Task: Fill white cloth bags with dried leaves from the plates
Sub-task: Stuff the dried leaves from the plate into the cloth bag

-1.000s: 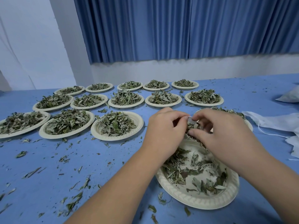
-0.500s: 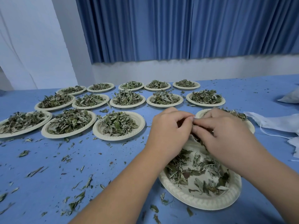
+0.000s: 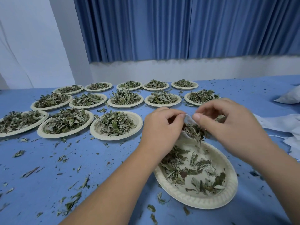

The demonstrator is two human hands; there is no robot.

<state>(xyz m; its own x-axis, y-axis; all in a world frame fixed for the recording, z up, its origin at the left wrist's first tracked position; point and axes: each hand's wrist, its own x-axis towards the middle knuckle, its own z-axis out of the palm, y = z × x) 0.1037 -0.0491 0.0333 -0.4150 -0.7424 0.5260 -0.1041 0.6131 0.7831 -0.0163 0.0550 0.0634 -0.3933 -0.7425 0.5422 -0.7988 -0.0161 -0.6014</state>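
Note:
My left hand and my right hand pinch the two sides of the mouth of a small white cloth bag, held just above a cream paper plate. Dried green leaves stick out of the bag's mouth between my fingers. The plate below holds a thin scatter of leaves and is tilted toward me. Most of the bag is hidden behind my hands.
Several paper plates heaped with dried leaves stand in rows across the blue table, the nearest one left of my hands. Loose leaf bits litter the cloth. A pile of white cloth bags lies at the right edge, a filled one farther back.
My hands have risen and drawn apart, pulling the bag's mouth wider. The leaves in the bag now show between my fingers.

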